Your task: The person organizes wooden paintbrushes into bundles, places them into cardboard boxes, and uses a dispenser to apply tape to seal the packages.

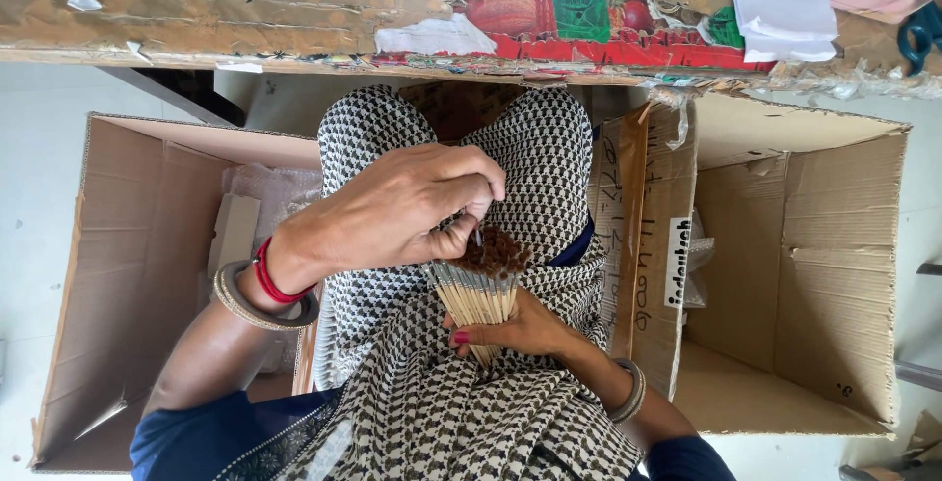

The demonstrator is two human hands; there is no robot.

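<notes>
My right hand (510, 329) grips a fanned bundle of thin wooden brushes (476, 294) with brown bristle tips (494, 250), held upright over my lap. My left hand (402, 208) reaches across from the left, its fingers pinched at the bristle end of the bundle; whether it holds one brush I cannot tell. Bangles and a red thread sit on my left wrist (265, 290). A black-and-white patterned cloth (392, 393) covers my lap.
An open cardboard box (137, 245) lies on the floor to the left, another open box (814, 275) to the right. A worn table edge with torn coloured paper (589, 39) runs across the top, with white sheets (785, 5) on it.
</notes>
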